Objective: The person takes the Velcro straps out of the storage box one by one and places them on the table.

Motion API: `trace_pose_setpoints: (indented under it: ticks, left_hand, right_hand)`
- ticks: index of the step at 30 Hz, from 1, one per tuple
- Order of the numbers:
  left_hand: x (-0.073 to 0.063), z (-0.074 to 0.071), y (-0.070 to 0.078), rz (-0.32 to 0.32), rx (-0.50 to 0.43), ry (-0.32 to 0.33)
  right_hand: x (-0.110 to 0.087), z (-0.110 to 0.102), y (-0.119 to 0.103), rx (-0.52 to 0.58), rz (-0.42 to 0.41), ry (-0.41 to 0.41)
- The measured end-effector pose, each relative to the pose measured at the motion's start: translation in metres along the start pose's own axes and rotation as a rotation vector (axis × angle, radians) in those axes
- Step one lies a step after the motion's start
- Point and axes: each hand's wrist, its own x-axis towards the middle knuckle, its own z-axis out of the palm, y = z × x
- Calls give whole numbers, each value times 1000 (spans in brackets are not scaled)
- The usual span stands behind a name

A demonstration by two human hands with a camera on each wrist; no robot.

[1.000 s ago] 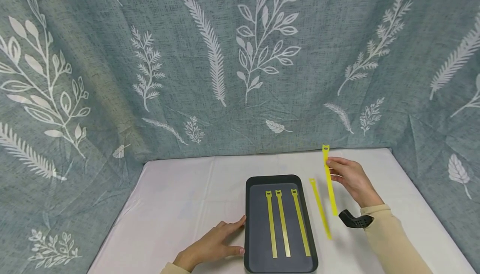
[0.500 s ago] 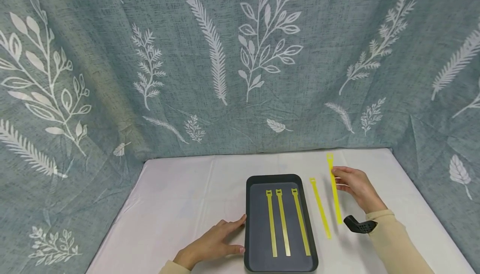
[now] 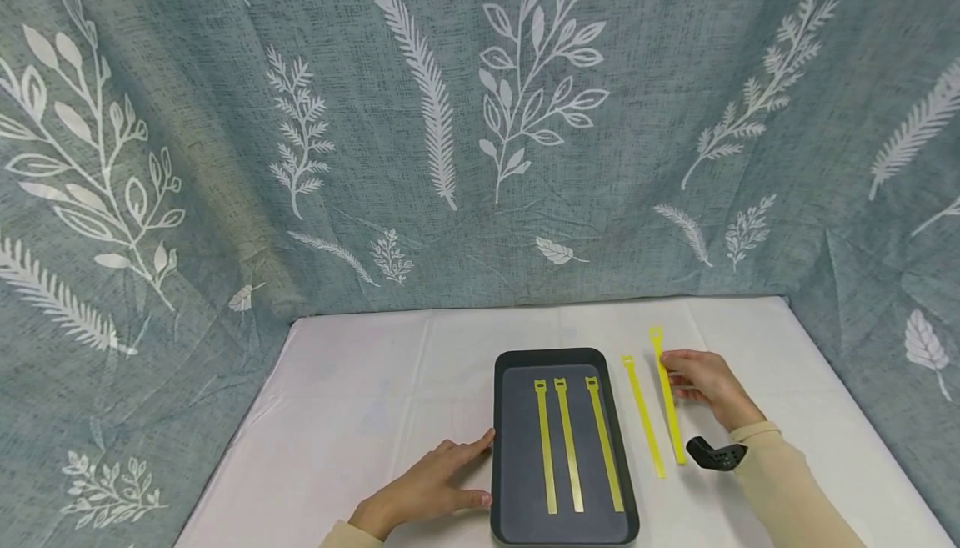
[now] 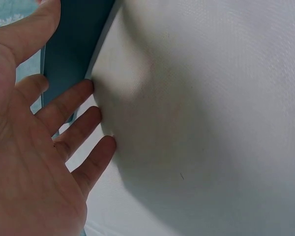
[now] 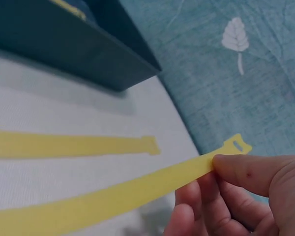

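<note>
My right hand pinches a yellow strap near its slotted end; left of it lie another strap and the tray my spread left hand touches.

Head view: diffuse, even light; pale worktop brightest, faint soft shadows; drape shaded in its folds. Left wrist view: dimmer, a broad soft-edged shadow across the worktop. Right wrist view: subdued, bluish cast; tray and yellow straps slightly soft.
</note>
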Motion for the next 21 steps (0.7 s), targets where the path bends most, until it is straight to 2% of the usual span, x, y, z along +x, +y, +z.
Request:
trace_pose_setpoints:
  ticks: [6, 17, 21]
  left_hand:
    - [0, 2, -2, -9, 10, 3]
    - [-1, 3, 0, -3, -8, 3]
    - [-1, 3, 0, -6, -12, -2]
  right_hand:
    - [3, 4, 7, -58, 22, 37]
    - [6, 12, 12, -199, -21, 67]
    - [4, 14, 13, -214, -28, 66]
